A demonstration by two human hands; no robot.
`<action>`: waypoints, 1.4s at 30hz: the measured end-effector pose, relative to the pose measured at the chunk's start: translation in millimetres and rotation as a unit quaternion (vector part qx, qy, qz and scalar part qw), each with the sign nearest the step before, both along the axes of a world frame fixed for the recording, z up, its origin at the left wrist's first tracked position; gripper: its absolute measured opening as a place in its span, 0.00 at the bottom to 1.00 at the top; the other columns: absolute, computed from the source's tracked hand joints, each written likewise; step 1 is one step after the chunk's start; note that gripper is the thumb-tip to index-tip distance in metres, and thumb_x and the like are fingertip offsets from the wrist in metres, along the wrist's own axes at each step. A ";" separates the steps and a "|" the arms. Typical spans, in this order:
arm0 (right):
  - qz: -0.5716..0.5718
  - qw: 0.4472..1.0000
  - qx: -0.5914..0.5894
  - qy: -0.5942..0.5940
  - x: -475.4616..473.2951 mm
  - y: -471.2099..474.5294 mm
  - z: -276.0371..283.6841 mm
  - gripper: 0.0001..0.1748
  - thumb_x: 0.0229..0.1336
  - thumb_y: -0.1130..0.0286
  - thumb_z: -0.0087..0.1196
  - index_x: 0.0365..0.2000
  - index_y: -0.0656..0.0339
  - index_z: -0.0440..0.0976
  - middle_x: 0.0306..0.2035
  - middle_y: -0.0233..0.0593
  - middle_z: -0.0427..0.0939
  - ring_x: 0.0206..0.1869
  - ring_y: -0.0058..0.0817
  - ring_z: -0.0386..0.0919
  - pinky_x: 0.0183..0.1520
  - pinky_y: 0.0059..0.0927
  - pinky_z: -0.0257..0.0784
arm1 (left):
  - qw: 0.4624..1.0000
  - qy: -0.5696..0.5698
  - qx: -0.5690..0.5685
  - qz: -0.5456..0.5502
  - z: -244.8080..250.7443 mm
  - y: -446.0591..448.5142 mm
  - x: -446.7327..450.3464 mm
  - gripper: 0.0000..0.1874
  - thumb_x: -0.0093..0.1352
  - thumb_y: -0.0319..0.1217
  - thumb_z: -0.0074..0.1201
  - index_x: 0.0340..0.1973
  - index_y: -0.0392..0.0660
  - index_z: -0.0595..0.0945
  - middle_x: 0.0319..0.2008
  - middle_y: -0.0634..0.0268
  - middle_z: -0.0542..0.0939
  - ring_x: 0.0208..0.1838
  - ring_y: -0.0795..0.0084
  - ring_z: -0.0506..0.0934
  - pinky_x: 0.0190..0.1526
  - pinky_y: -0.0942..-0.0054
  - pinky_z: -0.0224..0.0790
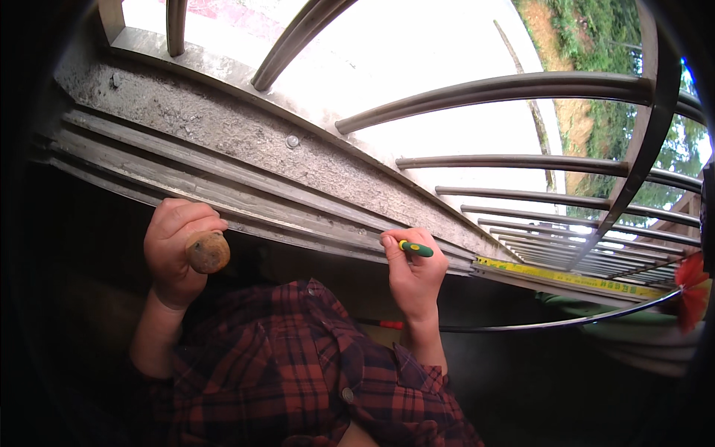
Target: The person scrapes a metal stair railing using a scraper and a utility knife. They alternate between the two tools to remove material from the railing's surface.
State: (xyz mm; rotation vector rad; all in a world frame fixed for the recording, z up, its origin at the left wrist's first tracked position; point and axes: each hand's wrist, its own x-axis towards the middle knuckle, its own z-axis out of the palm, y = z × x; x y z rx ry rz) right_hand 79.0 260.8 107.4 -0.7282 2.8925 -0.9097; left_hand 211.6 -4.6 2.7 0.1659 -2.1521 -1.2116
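Observation:
My left hand (177,237) is wrapped around a tool with a worn, rounded brown end (208,252) that points up at me; the rest of it is hidden by the fingers. It is just in front of the near edge of a metal sliding-window track (268,207). Farther right, my right hand (416,265) pinches a small tool with a green and yellow handle (416,248), possibly a screwdriver. Its working end is hidden behind the fingers, which are at the track.
Beyond the track runs a rough, dirty sill (223,125) with a round bolt head (292,141). Metal window bars (491,92) rise past it. A yellow strip with printing (564,276) lies along the track at right. A thin rod (536,324) reaches a red fan-shaped thing (691,293).

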 end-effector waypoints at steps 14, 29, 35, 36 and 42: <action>0.000 0.999 0.040 0.036 3.5 1.1 4.5 0.01 0.60 0.77 0.61 0.33 0.62 0.81 0.28 0.40 0.76 0.27 0.31 0.74 0.32 0.27 0.68 | 1.000 -0.005 0.005 -0.001 0.0 1.5 1.3 0.05 0.66 0.29 0.59 0.31 0.41 0.85 0.35 0.63 0.81 0.39 0.63 0.75 0.44 0.68 0.68; 0.074 0.996 0.015 0.057 11.6 -15.5 -5.5 0.04 0.58 0.78 0.62 0.34 0.62 0.81 0.32 0.41 0.78 0.30 0.35 0.79 0.34 0.29 0.73 | 1.000 -0.004 0.005 -0.005 1.9 0.9 1.6 0.04 0.66 0.28 0.59 0.31 0.41 0.85 0.35 0.63 0.81 0.39 0.63 0.75 0.45 0.68 0.68; 0.055 0.996 -0.015 0.064 7.4 2.5 -7.2 0.05 0.57 0.79 0.63 0.34 0.61 0.80 0.34 0.43 0.80 0.32 0.39 0.80 0.36 0.32 0.75 | 1.000 -0.001 0.006 0.000 -0.8 1.1 2.4 0.03 0.65 0.27 0.59 0.31 0.41 0.85 0.35 0.63 0.81 0.39 0.63 0.75 0.44 0.68 0.68; 0.045 0.996 0.002 0.073 8.2 4.0 -7.9 0.05 0.56 0.79 0.63 0.34 0.61 0.80 0.34 0.43 0.80 0.32 0.39 0.80 0.36 0.32 0.75 | 1.000 0.002 0.005 -0.002 -0.9 0.8 1.8 0.04 0.65 0.28 0.59 0.31 0.41 0.85 0.35 0.63 0.81 0.39 0.63 0.75 0.44 0.68 0.68; 0.112 0.979 0.084 0.151 20.9 -4.2 -23.4 0.07 0.54 0.79 0.64 0.36 0.60 0.81 0.34 0.43 0.79 0.34 0.38 0.81 0.35 0.32 0.76 | 1.000 0.006 -0.012 0.009 2.0 1.6 -1.2 0.07 0.60 0.28 0.56 0.31 0.43 0.86 0.34 0.64 0.82 0.38 0.64 0.77 0.41 0.69 0.70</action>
